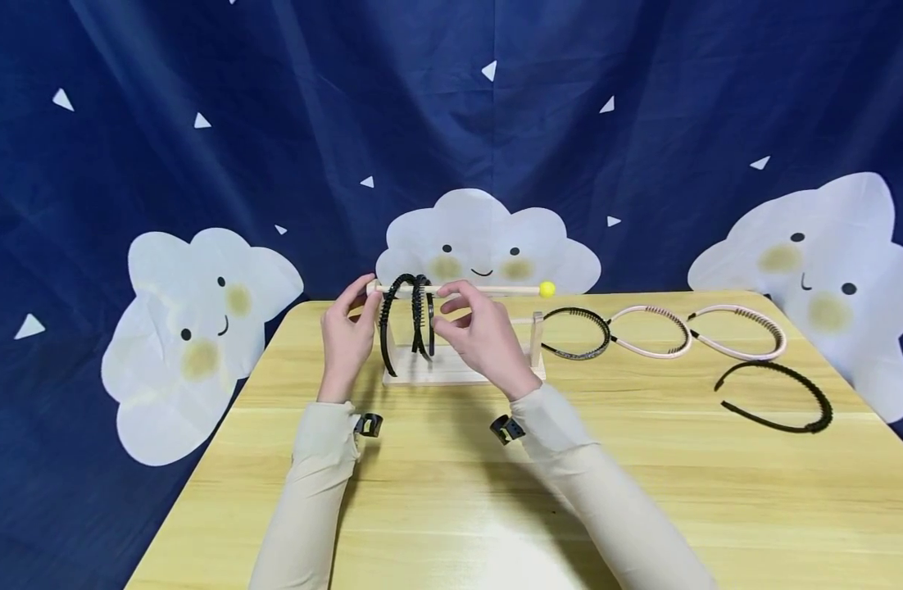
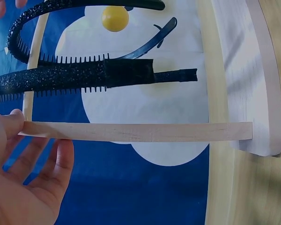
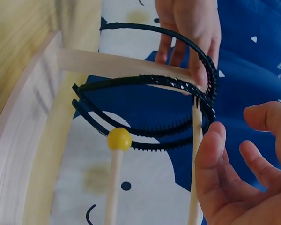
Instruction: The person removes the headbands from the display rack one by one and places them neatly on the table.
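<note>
A wooden headband stand [image 1: 466,375] stands at the table's far side, with a long upper rod [image 1: 506,290] ending in a yellow ball [image 1: 546,289]. My left hand [image 1: 350,328] pinches the top of its left upright [image 2: 140,132] between thumb and fingers. Black toothed headbands [image 2: 65,79] hang over the rod close to that upright; one glittery band has a wide flat section. My right hand [image 1: 484,332] is just right of them, thumb and index finger spread apart. In the right wrist view its fingertips [image 3: 214,136] are close beside a black headband [image 3: 145,80]; contact is unclear.
Right of the stand lie a black headband [image 1: 578,357], a pale pink headband [image 1: 669,355] and another pink one [image 1: 761,357]. A plain-ended black headband [image 1: 820,401] lies nearer on the wooden table [image 1: 422,492]. A blue cloud-print curtain [image 1: 451,106] hangs behind.
</note>
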Available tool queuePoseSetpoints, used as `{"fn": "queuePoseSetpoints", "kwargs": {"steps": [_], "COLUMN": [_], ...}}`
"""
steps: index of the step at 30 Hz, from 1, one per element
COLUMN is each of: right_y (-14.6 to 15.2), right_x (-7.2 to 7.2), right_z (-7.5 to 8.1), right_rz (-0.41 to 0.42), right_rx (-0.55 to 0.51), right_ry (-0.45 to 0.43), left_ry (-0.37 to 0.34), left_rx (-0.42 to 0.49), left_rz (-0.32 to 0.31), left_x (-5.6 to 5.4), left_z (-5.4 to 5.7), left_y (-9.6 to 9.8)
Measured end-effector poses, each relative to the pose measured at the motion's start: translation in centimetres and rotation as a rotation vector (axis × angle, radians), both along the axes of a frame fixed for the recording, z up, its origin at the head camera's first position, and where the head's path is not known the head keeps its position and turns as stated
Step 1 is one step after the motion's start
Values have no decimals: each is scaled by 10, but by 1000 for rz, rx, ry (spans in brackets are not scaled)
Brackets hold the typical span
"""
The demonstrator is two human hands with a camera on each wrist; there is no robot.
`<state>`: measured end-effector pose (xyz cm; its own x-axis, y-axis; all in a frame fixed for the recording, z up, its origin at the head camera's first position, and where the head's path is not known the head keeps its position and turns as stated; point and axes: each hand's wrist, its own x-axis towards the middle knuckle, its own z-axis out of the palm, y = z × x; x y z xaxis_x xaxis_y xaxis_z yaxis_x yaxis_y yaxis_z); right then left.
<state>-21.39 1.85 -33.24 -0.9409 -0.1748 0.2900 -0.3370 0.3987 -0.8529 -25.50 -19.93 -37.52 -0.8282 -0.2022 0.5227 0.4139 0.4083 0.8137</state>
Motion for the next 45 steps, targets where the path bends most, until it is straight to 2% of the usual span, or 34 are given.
{"fn": "queuePoseSetpoints", "kwargs": {"steps": [12, 18, 30, 45], "right_y": [-34, -41, -46, -40], "right_x": [-5, -11, -19, -18], "right_z": [9, 6, -1, 0], "right_rz": [-82, -110, -160, -152], "right_rx": [121, 185, 226, 211], "right_ry": [113, 183, 183, 150], "left_ry": [-2, -1, -9, -8], "left_rx": [-13, -24, -15, -28], "left_rz": [14, 19, 13, 25], "left_x": [-1, -2, -1, -2], "left_z": [0, -2, -1, -1], "left_y": [0, 0, 0, -1]}}
